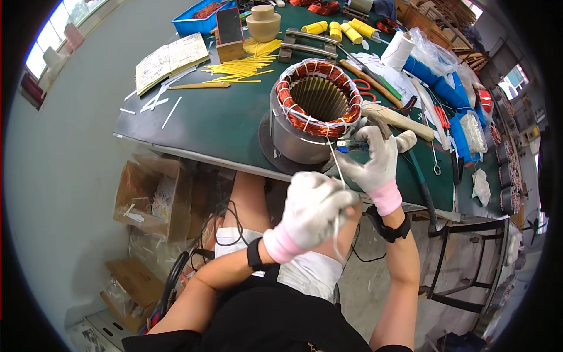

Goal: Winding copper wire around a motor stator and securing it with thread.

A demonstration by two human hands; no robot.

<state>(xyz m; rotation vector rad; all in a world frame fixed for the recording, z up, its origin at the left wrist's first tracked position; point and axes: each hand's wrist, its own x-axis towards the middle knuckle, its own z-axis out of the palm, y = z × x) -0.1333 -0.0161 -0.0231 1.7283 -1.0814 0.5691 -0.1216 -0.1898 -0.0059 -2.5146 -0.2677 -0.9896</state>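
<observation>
A motor stator [301, 141] stands upright on the dark green table, its ring of copper windings [282, 94] laced with white cord. From the near side of that ring a white cord [336, 162] runs down toward me. My left hand [316, 208], in a white glove with a pink cuff, is closed on the cord; a loose end hangs below it. My gloved right hand [375, 164] is beside the stator, thumb and forefinger apart, with the thumb tip close to the cord. Small blue pieces [350, 146] show behind its fingers, too partly hidden to identify.
Wooden handles [399, 120], red-handled scissors [366, 91] and a white cord spool [398, 50] lie right of the stator. Yellow strips [249, 61], an open notebook [171, 60] and a phone [229, 26] are at the left. A cardboard box [143, 196] stands below the table.
</observation>
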